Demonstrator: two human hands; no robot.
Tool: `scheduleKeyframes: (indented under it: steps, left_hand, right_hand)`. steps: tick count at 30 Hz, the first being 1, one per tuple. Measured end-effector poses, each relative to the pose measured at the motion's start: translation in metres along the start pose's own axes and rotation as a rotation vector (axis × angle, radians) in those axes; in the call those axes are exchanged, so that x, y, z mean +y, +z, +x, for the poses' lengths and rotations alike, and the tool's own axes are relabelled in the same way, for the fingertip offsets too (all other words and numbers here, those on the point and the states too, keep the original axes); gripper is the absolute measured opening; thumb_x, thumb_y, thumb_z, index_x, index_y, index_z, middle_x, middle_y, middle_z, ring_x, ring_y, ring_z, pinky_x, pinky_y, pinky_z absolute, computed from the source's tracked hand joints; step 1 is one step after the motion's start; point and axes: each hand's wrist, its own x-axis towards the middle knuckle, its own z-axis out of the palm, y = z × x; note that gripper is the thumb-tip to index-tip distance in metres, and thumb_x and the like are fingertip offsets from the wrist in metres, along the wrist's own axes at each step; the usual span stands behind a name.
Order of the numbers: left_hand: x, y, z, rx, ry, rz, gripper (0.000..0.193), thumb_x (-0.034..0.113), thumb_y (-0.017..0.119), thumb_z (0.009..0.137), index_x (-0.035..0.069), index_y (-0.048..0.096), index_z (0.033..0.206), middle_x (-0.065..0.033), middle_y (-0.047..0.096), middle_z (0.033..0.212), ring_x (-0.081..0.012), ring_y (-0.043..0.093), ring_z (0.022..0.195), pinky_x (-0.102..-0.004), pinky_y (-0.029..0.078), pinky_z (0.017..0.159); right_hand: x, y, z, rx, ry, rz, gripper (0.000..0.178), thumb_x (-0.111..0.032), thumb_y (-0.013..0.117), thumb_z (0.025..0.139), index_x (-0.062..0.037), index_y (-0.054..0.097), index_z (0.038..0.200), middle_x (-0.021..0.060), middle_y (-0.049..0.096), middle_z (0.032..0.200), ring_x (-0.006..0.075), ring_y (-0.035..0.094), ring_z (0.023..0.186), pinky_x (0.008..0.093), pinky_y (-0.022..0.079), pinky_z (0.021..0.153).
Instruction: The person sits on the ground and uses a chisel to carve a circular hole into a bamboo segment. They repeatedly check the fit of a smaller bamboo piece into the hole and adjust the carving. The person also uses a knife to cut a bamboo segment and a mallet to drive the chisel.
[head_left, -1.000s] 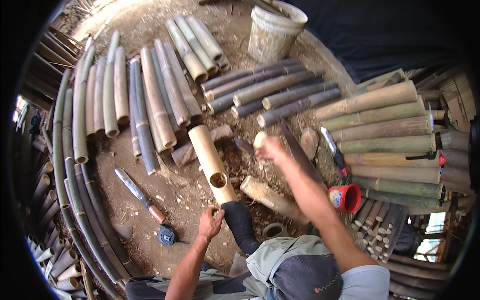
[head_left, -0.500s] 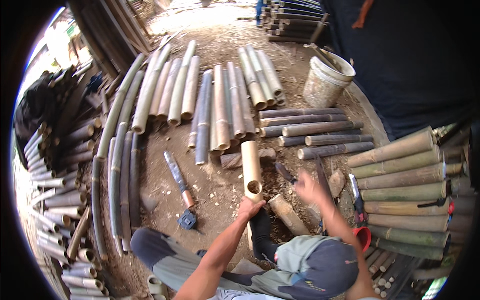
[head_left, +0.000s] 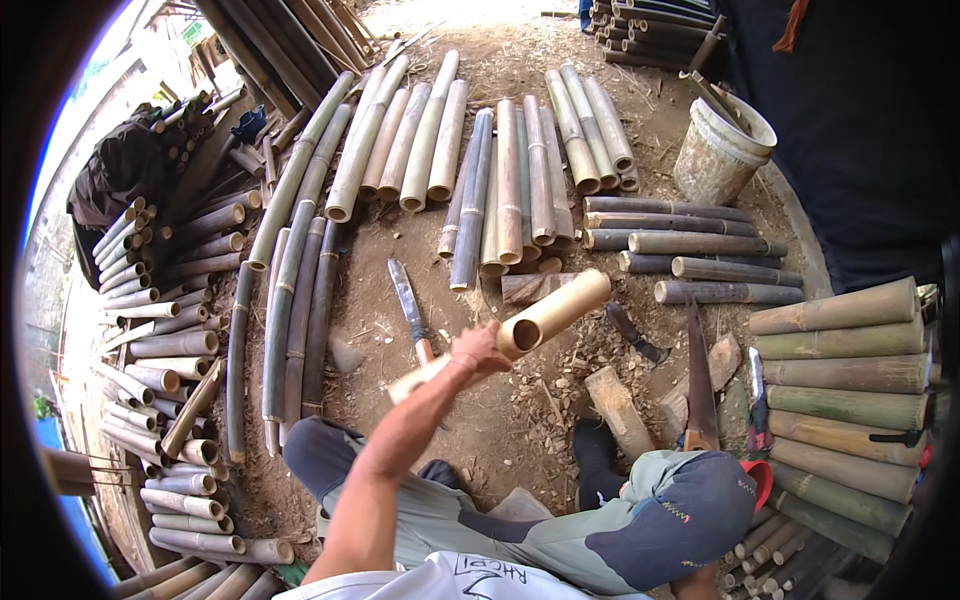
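My left hand (head_left: 477, 352) is wrapped round a pale bamboo tube (head_left: 565, 308) with a round hole cut in its side near the hand. The tube is tilted above the dirt floor, its far end up and to the right. Of my right arm (head_left: 695, 584), only a patch of skin shows at the lower edge beside my knee; the hand is out of sight. Below the tube lies a large knife (head_left: 408, 300), its handle partly behind my left forearm. To the right rest a dark curved tool (head_left: 632, 330) and a saw (head_left: 701, 375).
Bamboo tubes (head_left: 508, 190) lie in rows ahead, with stacks (head_left: 180, 345) at the left and more tubes (head_left: 845, 352) at the right. A dirty white bucket (head_left: 722, 155) stands back right. Between my feet and the saw lies a short wooden block (head_left: 618, 412). Chips litter the dirt.
My left hand has lifted the bamboo tube and swung it from upright to slanting. My right hand, earlier beside the dark tool, has dropped out of view. The whole view has shifted.
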Motion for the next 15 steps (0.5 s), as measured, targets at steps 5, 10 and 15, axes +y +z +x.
scheduleKeyframes:
  steps: [5,10,15]
  left_hand:
    - [-0.050,-0.037,-0.014,0.158,0.351,0.553,0.080,0.027,0.087,0.065,0.027,0.046,0.134,-0.0030,0.055,0.123,-0.0255,0.047,0.126,-0.0712,0.022,0.112]
    - [-0.039,-0.013,0.020,0.028,0.624,0.793,0.076,0.022,0.083,0.070,0.032,0.046,0.136,-0.0028,0.047,0.136,-0.0255,0.035,0.139,-0.0653,0.015,0.119]
    - [0.007,-0.020,0.052,-0.416,0.342,0.743,0.069,0.029,0.076,0.074,0.026,0.048,0.138,-0.0072,0.050,0.133,-0.0288,0.040,0.136,-0.0605,0.023,0.116]
  right_hand:
    - [-0.018,-0.062,0.038,-0.138,-0.097,-0.151,0.064,-0.039,0.067,0.084,0.0018,0.051,0.130,0.0285,0.057,0.125,0.0416,0.056,0.117,0.0465,0.047,0.096]
    - [-0.093,-0.136,0.109,0.055,-0.400,-0.119,0.064,-0.044,0.066,0.085,0.0043,0.057,0.126,0.0285,0.060,0.123,0.0395,0.058,0.117,0.0444,0.048,0.096]
    - [-0.246,-0.194,0.178,0.032,-0.478,0.157,0.082,-0.024,0.075,0.081,-0.0017,0.031,0.147,0.0239,0.049,0.138,0.0418,0.052,0.123,0.0496,0.048,0.099]
